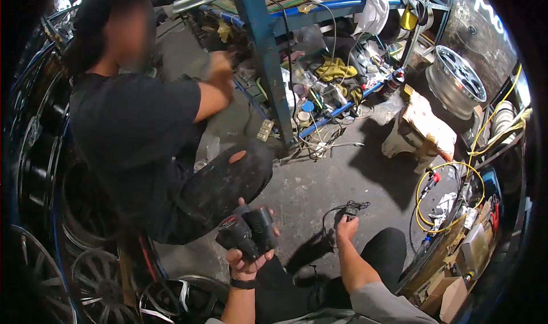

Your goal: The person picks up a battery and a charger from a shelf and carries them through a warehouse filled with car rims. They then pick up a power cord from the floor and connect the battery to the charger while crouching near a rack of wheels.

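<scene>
Two dark cylindrical objects (248,232), side by side, rest in my left hand (250,261), whose fingers curl around them from below. A dark band circles that wrist. To the right, my right hand (346,230) is closed on a small black object (349,214) with a thin black cable (357,204) bunched around it. That hand is above the grey floor (302,184), near my bent right knee. The two hands are apart.
At the left, a person (131,118) in dark clothes sits close to my left hand. Wheel rims (103,284) stand at lower left. A cluttered blue-framed shelf (268,67) rises ahead. A stool (419,127), silver rim (456,81) and yellow hose (419,210) are at right.
</scene>
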The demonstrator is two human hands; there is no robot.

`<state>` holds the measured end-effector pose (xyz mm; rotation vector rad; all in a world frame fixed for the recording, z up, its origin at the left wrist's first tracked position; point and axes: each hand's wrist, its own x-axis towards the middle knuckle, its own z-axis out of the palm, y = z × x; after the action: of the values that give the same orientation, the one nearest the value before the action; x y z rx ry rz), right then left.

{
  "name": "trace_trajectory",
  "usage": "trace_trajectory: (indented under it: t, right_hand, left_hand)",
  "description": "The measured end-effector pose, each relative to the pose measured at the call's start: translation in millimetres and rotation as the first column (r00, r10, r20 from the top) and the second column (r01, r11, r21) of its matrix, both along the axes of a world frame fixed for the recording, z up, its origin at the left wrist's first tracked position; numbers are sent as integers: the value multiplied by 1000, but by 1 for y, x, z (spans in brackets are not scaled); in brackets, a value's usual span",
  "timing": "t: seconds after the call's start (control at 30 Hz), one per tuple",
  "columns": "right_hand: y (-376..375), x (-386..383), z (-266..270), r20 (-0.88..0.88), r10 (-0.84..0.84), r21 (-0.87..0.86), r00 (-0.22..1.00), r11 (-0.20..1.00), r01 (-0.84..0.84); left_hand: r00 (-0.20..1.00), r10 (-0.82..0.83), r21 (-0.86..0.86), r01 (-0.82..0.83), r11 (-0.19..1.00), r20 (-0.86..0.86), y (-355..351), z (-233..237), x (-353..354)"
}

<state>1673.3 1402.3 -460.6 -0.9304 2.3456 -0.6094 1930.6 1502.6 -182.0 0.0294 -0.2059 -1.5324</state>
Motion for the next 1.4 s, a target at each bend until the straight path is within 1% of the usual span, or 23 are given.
trace_trajectory:
  t: [0.03, 0.1, 0.13, 0.2, 0.23, 0.3, 0.33, 0.4, 0.47, 0.53, 0.63, 0.7, 0.73, 0.8, 0.87, 0.93, 1.0, 1.07, 1.1, 1.2, 1.27, 1.37, 1.4]
  right_hand:
    - [-6, -2, 0, -1, -4, -2, 1000, 1000, 4]
    - [-19, 3, 25, -72, -167, 211, 983, 961, 178]
    - [-21, 3, 26, -67, -168, 209, 984, 961, 178]
    - [-30, 0, 28, -87, -112, 338, 990, 931, 135]
    - [-32, 1, 29, -86, -113, 336, 990, 932, 136]
    - [-32, 5, 34, -128, -5, 397, 992, 916, 56]
    - [-33, 5, 35, -127, -7, 394, 992, 917, 57]
    - [-30, 3, 35, -180, 97, 417, 979, 909, -14]
    - [-34, -4, 14, -167, 102, 431, 981, 902, -20]
    - [-32, -6, 2, -155, 108, 446, 982, 894, -28]
    - [-26, -5, 6, -153, 114, 400, 982, 915, -44]
    - [-17, 2, 15, -154, 232, 378, 960, 912, -159]
    - [-14, 5, 19, -158, 229, 373, 960, 915, -157]
    - [-2, 8, 20, -123, 401, 405, 908, 855, -323]
    - [9, 8, 12, -121, 414, 374, 902, 861, -345]
    - [22, 13, 13, -47, 496, 465, 867, 779, -421]
    - [24, 17, 11, -32, 491, 461, 870, 780, -423]
    - [30, 16, 12, 20, 504, 498, 863, 744, -446]
    - [30, 15, 12, 20, 506, 501, 862, 741, -447]
    - [27, 16, 17, 51, 483, 478, 874, 756, -446]
    - [25, 18, 24, 66, 425, 474, 903, 783, -403]
    - [25, 18, 15, 76, 405, 479, 911, 787, -390]
    - [26, 19, 15, 82, 409, 480, 909, 783, -396]
  left_hand:
    - [1000, 2, -13, -2, 1000, -3, 0, 0, -1]
    - [1000, 7, -29, -8, 1000, -8, 1, -2, -2]
    - [1000, 16, -40, -17, 999, -14, 2, -3, -2]
    - [1000, 17, -50, -18, 999, -8, 4, -2, -2]
    - [1000, 19, -54, -19, 998, -7, 4, -2, -1]
    - [1000, 2, -51, -3, 999, -30, 5, 0, -1]
    - [998, -16, -48, 13, 999, -53, 5, 2, -2]
    - [998, -19, -49, 17, 999, -52, 7, 7, -4]
    - [999, -20, -56, 18, 998, -47, 7, 10, -6]
    - [1000, -16, -25, 15, 1000, -27, 8, 12, -6]
    - [999, -35, -29, 34, 999, -24, 8, 12, -6]
    - [999, -33, -38, 33, 999, -14, 6, 9, -7]
    - [1000, -28, -49, 28, 998, -3, 4, 8, -7]
    - [1000, -20, -44, 20, 999, -1, 2, 8, -11]
    - [1000, -10, -45, 11, 999, 9, -4, 6, -12]
    - [999, -17, 3, 16, 1000, 37, -3, 3, -10]
    - [1000, -19, -10, 19, 1000, 23, -7, 3, -11]
    - [1000, -25, -11, 25, 1000, 2, -7, 3, -12]
    - [1000, -27, -10, 27, 1000, -2, -7, 3, -12]
    - [999, -33, -20, 33, 999, 0, -7, 2, -12]
    - [999, -36, -32, 36, 999, 7, -9, 2, -12]
    - [999, -32, -27, 32, 999, 10, -9, 3, -11]
    - [999, -14, -49, 17, 999, 46, -10, 2, -11]
